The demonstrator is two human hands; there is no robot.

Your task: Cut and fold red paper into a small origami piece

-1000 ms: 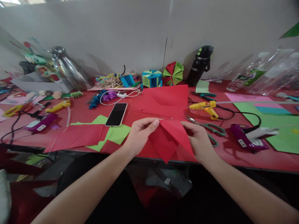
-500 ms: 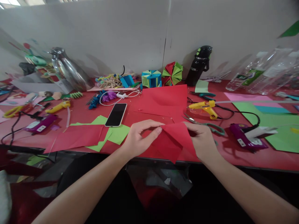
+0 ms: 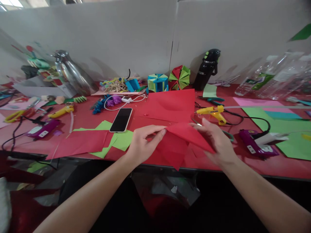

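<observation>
A folded piece of red paper (image 3: pixel 191 135) hangs between my two hands near the table's front edge. My left hand (image 3: pixel 145 142) pinches its left corner between thumb and fingers. At its right side, my right hand (image 3: pixel 218 142) is blurred, with the fingers spread around the paper's edge; whether they grip it is unclear. More red paper (image 3: pixel 173 153) lies just beneath the folded piece, reaching over the table edge. Behind my hands lies a large red sheet (image 3: pixel 170 105).
Left of my hands are a phone (image 3: pixel 120 120), green paper (image 3: pixel 122 141) and red paper (image 3: pixel 84 142). To the right are a yellow glue gun (image 3: pixel 212 113), scissors partly hidden by my right hand, and a purple device (image 3: pixel 257 144). A black bottle (image 3: pixel 206 69) stands behind.
My right hand has shifted slightly right, its fingers loosening and spreading. The folded red paper has tilted and its right part has swung outward. My left hand has barely moved.
</observation>
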